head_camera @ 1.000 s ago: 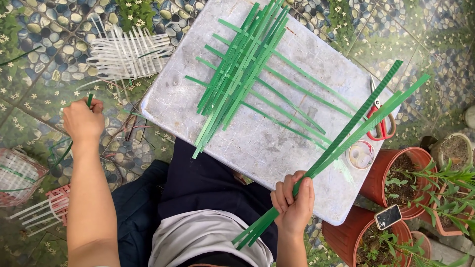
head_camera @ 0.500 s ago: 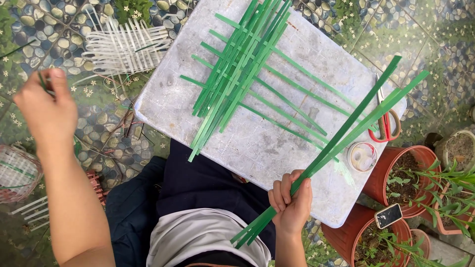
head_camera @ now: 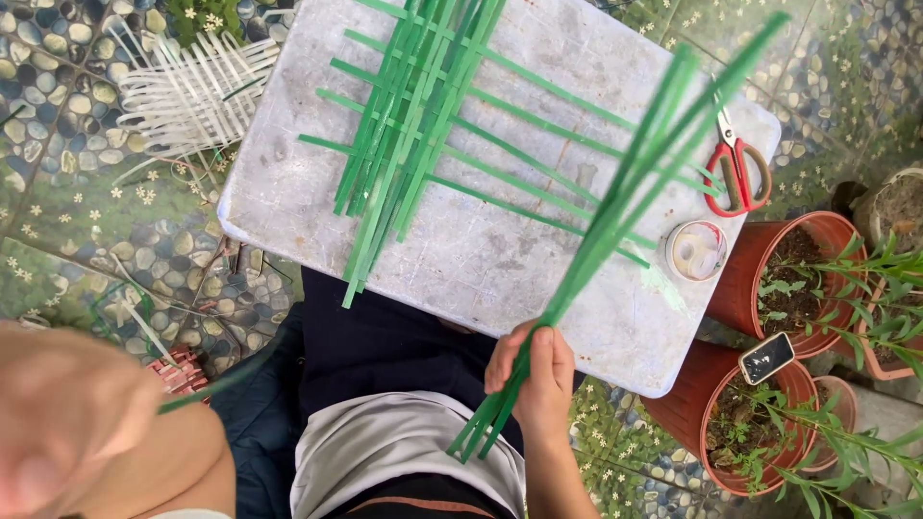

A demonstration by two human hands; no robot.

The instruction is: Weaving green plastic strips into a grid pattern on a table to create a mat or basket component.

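Over board edge: right hand [head_camera: 538, 380] grips green strips [head_camera: 615, 216]

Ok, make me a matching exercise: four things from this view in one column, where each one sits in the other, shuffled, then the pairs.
Things
1. scissors
2. roll of tape
3. white woven strips
4. bundle of green strips

Places
A. on the tiled ground, left of the board
B. gripped in the right hand
C. at the board's right edge, farther from the person than the other item there
D. on the board, beside the nearest terracotta pot

Pairs: 1-C, 2-D, 3-A, 4-B
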